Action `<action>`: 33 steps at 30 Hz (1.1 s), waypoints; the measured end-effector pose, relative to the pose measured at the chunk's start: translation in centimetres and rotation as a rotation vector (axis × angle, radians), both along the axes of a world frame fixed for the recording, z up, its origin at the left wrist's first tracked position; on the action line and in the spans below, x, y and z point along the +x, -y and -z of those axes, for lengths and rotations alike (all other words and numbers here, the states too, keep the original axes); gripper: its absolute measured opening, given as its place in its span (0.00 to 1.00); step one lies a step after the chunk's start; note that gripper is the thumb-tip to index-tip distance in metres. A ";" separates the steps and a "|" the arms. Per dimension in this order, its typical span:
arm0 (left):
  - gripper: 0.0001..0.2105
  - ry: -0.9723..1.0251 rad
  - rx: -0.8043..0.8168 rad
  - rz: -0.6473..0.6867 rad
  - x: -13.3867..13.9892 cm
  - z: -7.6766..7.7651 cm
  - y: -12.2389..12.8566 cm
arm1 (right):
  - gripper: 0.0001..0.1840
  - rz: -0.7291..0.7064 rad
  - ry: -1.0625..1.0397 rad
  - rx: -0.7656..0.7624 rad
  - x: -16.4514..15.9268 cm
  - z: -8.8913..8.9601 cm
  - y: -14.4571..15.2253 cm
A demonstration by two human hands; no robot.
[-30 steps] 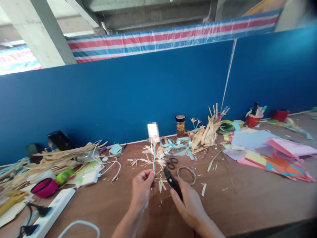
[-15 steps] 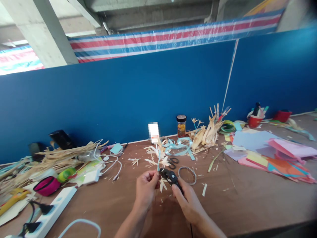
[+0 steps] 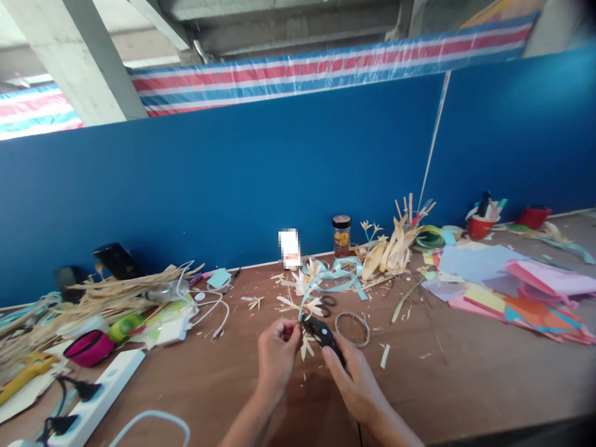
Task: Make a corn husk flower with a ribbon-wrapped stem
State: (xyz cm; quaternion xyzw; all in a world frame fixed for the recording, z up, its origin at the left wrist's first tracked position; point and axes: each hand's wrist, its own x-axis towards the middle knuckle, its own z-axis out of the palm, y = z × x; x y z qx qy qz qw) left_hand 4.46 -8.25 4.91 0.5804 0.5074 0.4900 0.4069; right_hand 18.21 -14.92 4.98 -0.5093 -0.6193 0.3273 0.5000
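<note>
My left hand (image 3: 280,349) is closed, thumb and forefinger pinching the lower end of a light blue stem (image 3: 302,304). Pale husk flowers (image 3: 308,282) spread from the stem's upper part. In my right hand (image 3: 354,372) is a dark tool that looks like black pliers (image 3: 320,331), with a round silver spot near its head. Its tip meets the stem right beside my left fingertips; whether its jaws grip the stem cannot be made out. Black scissors (image 3: 328,304) lie just behind, and a grey wire coil (image 3: 352,329) rests right of the tool.
Light blue ribbon (image 3: 342,273) and a lidded jar (image 3: 341,237) stand behind. Corn husks (image 3: 391,254) and coloured paper (image 3: 488,279) lie to the right. On the left are a white power strip (image 3: 100,394), a yellow tool (image 3: 28,375) and dried strips (image 3: 112,298). A blue partition (image 3: 261,180) closes the back.
The flowered stem has tilted to the right at its top. The tool's head has turned slightly near my left fingertips; both hands stay in nearly the same place.
</note>
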 end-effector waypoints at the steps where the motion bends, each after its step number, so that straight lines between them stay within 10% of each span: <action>1: 0.11 -0.053 0.039 -0.007 0.0 0.0 0.0 | 0.12 -0.001 0.004 -0.003 0.0 0.0 0.0; 10: 0.09 -0.509 0.423 -0.008 -0.4 0.2 0.5 | 0.14 0.059 0.074 0.028 -0.3 0.3 0.1; 22: 0.12 -0.067 -0.032 -0.032 -0.4 0.9 -0.5 | 0.15 0.071 0.056 0.032 0.0 0.6 0.5; 33: 0.11 -0.381 0.230 -0.033 -0.3 0.7 0.2 | 0.14 0.063 0.075 0.001 -0.4 0.7 0.2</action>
